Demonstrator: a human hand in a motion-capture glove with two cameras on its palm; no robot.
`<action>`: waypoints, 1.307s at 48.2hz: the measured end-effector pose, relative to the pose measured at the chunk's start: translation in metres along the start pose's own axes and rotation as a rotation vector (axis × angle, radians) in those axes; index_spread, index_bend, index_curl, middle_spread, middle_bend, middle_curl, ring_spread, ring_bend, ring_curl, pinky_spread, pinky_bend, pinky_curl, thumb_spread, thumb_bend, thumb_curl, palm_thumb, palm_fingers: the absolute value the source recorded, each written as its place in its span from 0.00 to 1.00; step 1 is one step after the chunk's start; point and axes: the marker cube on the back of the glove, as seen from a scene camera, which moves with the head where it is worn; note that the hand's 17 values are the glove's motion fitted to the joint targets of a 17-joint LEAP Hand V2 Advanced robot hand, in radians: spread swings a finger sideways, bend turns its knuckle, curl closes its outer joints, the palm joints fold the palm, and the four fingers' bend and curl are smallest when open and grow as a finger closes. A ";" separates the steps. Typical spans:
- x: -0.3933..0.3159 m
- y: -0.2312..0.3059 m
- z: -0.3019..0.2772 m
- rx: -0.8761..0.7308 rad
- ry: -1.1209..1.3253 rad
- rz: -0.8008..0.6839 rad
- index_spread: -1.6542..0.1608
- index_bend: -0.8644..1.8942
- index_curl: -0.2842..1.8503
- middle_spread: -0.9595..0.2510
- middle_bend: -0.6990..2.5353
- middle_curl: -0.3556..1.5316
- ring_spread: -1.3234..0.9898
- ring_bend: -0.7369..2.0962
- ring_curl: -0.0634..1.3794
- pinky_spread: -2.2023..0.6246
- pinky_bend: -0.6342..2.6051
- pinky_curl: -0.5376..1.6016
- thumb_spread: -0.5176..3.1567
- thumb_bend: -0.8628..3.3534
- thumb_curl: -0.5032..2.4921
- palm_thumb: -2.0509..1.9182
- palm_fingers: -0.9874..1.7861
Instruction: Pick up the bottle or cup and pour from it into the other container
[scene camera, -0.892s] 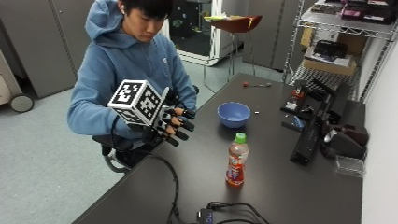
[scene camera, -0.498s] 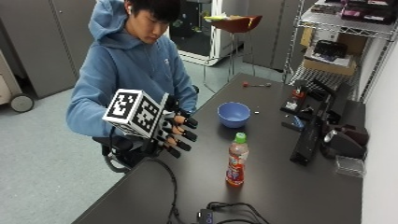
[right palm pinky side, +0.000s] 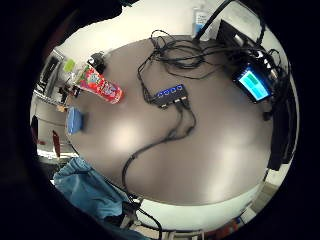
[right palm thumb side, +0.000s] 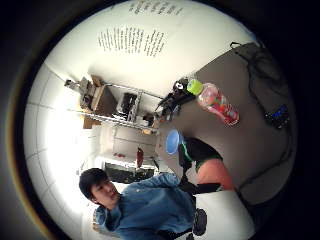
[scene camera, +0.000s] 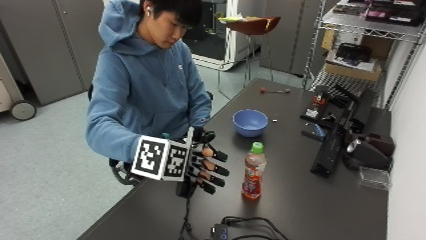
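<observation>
We note the gloved right hand (scene camera: 203, 170) at lower centre of the outside view, fingers spread and holding nothing, near but apart from the capped bottle (scene camera: 253, 171), which stands upright on the dark table (scene camera: 293, 200) just right of it; our judgement is that a sideways reach could knock this tall, narrow bottle over, or snag the cables (scene camera: 249, 227) lying at the bottom edge. We also judge that the cap still being on would block any pour. Count, near to far: one cable bundle, one hand, one bottle, one blue bowl (scene camera: 250, 122) beyond it toward frame centre.
</observation>
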 end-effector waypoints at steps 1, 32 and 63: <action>0.002 -0.002 0.002 0.001 -0.013 0.000 0.74 0.36 0.22 0.84 0.27 0.32 0.63 0.44 0.22 0.87 0.36 0.40 0.39 0.20 0.30 0.69 0.40; 0.030 -0.043 0.108 -0.028 -0.340 -0.020 0.74 0.36 0.23 0.85 0.28 0.34 0.63 0.44 0.23 0.87 0.36 0.41 0.38 0.20 0.30 0.69 0.39; 0.001 -0.077 0.197 0.153 -0.565 -0.083 0.75 0.33 0.20 0.91 0.30 0.36 0.63 0.50 0.26 0.87 0.38 0.42 0.36 0.20 0.30 0.70 0.46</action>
